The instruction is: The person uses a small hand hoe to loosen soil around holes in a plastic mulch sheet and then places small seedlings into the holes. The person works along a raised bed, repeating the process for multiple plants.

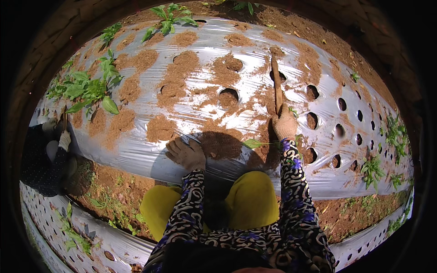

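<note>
A raised bed covered in silver plastic mulch film with round planting holes lies before me. My left hand, in a soil-stained knit glove, rests palm down on the film near the bed's front edge, fingers spread. It holds nothing that I can see. My right hand, gloved as well, grips a wooden stick. The stick points away across the bed, its far end over a soil-filled hole. Below the right hand a green leaf lies on the film. Loose brown soil is heaped between my hands.
Uprooted leafy plants lie on the bed at left, others at right. Another person in gloves works at the far left. Open holes dot the film. A dirt furrow runs behind, beside another film-covered bed.
</note>
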Demonstrator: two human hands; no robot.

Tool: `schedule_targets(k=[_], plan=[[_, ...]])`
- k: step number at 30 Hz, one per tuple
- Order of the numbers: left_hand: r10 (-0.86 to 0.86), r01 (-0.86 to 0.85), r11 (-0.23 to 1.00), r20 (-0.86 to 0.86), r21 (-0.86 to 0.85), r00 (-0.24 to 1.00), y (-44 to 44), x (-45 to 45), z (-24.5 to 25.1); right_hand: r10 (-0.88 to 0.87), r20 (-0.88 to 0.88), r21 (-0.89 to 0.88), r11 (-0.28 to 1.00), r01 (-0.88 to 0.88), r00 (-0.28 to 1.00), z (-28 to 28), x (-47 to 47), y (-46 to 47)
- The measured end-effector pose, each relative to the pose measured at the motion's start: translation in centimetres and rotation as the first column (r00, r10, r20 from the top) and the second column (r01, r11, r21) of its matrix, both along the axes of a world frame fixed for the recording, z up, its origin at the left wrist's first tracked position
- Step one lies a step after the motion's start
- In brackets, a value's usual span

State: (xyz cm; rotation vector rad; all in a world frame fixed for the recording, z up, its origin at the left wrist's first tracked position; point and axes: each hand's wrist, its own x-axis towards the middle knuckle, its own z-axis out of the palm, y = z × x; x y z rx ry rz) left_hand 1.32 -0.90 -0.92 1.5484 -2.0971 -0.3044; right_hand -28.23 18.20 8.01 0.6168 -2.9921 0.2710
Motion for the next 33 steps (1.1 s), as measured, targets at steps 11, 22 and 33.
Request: schedule_targets(k=[11, 22, 33], plan=[[-0.075, 0.076, 0.997, -0.024, 0.032, 0.997, -0.1, -0.9, 1.5, 0.206, 0.594, -0.679, 0.648, 0.346, 0.778, 6.0, 1.0, 4.4], [-0.622, 0.622, 0.783, -0.065, -0.031, 0.78, -0.3, 0.1, 4.3, 0.271, 0.512, -0.478, 0.879, 0.007, 0.815, 12.2, 12.5, 9.9], [-0.804, 0.835, 0.55, 0.27, 0.002, 0.529, 1.8, 1.0, 5.4, 0.552, 0.223, -0.404, 0.803, -0.439, 0.804, 17.0, 17.1, 12.4]])
